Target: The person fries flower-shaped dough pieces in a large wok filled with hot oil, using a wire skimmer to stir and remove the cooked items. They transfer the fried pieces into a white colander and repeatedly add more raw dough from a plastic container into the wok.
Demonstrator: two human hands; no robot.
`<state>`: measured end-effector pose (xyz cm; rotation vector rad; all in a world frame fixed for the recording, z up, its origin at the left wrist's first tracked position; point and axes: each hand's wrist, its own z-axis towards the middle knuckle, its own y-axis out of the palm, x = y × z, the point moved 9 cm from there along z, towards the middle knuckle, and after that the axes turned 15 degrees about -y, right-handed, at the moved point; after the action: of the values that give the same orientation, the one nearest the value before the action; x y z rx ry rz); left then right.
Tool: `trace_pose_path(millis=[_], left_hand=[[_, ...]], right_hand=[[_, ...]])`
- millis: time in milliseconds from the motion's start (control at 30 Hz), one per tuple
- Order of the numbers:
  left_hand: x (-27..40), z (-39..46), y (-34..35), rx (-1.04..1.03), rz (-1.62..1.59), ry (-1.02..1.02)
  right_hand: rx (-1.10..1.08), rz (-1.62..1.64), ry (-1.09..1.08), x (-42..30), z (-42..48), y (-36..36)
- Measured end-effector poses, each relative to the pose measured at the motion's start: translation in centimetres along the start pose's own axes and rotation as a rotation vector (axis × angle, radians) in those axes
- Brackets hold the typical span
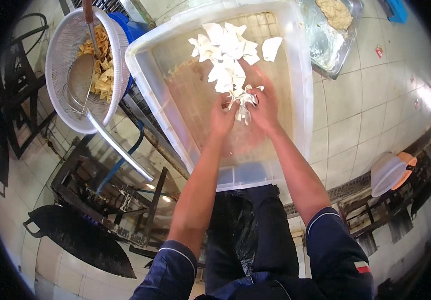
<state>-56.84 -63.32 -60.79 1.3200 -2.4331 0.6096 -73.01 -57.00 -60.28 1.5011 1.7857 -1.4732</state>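
Both my hands are over a large translucent plastic tub (309, 112). My left hand (224, 116) pinches the left side of a small cluster of thin white dough wrappers (242, 98), and my right hand (264, 108) holds its right side. Just beyond my fingers, a loose pile of white folded wrappers (224, 41) lies in the tub. One single white piece (272, 48) rests apart from the pile on the right. The tub's bottom looks wet or greasy, with a reddish round shape showing in it.
At left, a white perforated basket (60, 63) holds golden fried pieces (105, 75) and a long-handled skimmer (119, 146). A metal tray (341, 56) with a lump of dough (334, 14) sits at upper right. A black wok (84, 240) is at lower left; plastic bowls (387, 174) are at right.
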Motion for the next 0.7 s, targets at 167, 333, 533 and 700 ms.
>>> trace_pose_path(millis=[167,333,533,700], left_hand=[[2.7,-0.7,0.8,0.111,0.156,-0.029],[3.4,-1.2,1.6,0.164,0.348,0.272],[2.9,-1.3,2.1,0.108,0.35,0.25],[1.7,0.0,1.5,0.083,0.255,0.26]], right_hand=[[0.149,0.237,0.124,2.6,-0.7,-0.6],[0.113,0.474,0.224,4.1,-1.4,0.6],[0.055,-0.073,-0.163,0.5,-0.5,-0.3],[0.112,0.088,-0.043,1.0,-0.7,-0.3]])
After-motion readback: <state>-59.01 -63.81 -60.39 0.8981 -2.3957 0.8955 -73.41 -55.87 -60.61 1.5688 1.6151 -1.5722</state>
